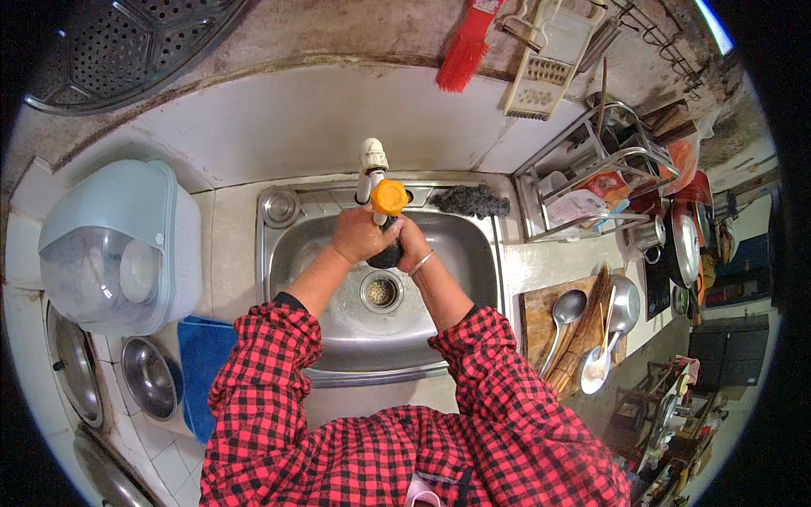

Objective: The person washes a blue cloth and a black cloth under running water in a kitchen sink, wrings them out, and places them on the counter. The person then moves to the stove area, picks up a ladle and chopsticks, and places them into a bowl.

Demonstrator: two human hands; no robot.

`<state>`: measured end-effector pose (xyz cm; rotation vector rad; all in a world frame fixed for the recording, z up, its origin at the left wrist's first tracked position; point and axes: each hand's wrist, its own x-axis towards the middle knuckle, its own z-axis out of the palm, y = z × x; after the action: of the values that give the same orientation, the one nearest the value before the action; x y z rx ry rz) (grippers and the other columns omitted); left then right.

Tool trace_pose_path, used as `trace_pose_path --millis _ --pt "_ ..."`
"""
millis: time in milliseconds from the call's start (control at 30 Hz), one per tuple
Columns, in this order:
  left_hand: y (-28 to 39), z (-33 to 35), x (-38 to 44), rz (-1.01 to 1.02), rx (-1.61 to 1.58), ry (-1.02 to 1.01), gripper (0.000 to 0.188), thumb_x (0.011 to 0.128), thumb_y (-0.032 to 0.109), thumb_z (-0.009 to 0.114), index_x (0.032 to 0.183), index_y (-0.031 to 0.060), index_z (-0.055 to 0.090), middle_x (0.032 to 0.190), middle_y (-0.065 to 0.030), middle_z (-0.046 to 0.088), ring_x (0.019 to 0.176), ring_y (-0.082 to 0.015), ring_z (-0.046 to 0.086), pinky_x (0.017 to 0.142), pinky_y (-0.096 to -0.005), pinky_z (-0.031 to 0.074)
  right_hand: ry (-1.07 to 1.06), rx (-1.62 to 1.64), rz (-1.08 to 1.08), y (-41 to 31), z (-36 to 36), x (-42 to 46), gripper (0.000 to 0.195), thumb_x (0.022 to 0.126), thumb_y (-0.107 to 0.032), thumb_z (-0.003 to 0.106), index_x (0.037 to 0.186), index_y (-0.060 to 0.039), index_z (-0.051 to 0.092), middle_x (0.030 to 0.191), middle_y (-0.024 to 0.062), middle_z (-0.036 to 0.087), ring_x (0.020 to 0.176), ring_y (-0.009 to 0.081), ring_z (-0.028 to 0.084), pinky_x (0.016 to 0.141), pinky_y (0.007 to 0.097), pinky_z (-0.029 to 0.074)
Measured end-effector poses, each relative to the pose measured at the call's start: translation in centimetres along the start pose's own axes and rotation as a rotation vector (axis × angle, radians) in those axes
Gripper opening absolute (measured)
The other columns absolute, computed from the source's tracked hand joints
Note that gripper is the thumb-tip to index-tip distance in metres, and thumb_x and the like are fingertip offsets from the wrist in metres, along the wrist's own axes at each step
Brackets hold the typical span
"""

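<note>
At the back of the stainless steel sink (317, 342), a white plastic tap (374, 158) with an orange handle (389, 198) comes out over the basin. Just below the handle is a black, rounded object (385, 256); whether it is joined to the tap cannot be told. My left hand (360, 236) closes on it from the left, thumb across its front. From the right, my right hand (413, 242) grips its other side, a bangle (422, 263) on the wrist. The far fingers of both hands are hidden. Beneath them lies the drain strainer (381, 291). No running water can be made out.
Dark mesh scourer (472, 201) sits on the sink's back right rim. To the right are a metal rack (583, 218) and a wooden board (532, 317) bearing ladles and a whisk brush. A lidded plastic box (120, 247), blue cloth (206, 367) and steel bowl (149, 377) stand left.
</note>
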<state>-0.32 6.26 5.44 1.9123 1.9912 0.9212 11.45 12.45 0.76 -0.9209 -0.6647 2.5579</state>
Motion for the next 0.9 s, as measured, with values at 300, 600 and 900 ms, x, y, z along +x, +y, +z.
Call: trace_pose_path --millis 300,600,900 --pt "-0.5 2.9 -2.6 -0.239 -0.529 0.231 0.029 0.080 0.034 0.062 0.092 0.0069 0.061 0.075 -0.0125 0.064 0.067 -0.0264 0.062 0.062 -0.0350 0.047 0.256 0.098 -0.031 1.6 -2.0 -2.2 0.051 0.083 -0.057 0.049 0.103 -0.0113 0.059 0.098 0.0084 0.062 0.087 0.0229 0.060 0.076 0.0387 0.049" --pt "-3.1 4.5 -6.0 -0.822 -1.548 0.317 0.031 0.074 0.004 0.052 0.105 0.0095 0.056 0.108 -0.0052 0.054 0.093 -0.0159 0.053 0.077 -0.0289 0.044 0.081 0.017 -0.221 2.4 -2.0 -3.0 0.047 0.072 0.006 0.052 0.118 -0.0055 0.047 0.104 0.0078 0.058 0.086 0.0211 0.060 0.075 0.0344 0.051" --pt "-2.7 4.0 -5.8 -0.783 -1.005 -0.124 0.042 0.083 0.034 0.063 0.115 0.0099 0.052 0.105 -0.0009 0.056 0.097 -0.0156 0.051 0.082 -0.0304 0.040 0.078 0.157 -0.325 2.1 -1.5 -4.6 0.033 0.080 0.001 0.052 0.113 -0.0035 0.052 0.101 0.0082 0.061 0.091 0.0220 0.060 0.079 0.0357 0.051"
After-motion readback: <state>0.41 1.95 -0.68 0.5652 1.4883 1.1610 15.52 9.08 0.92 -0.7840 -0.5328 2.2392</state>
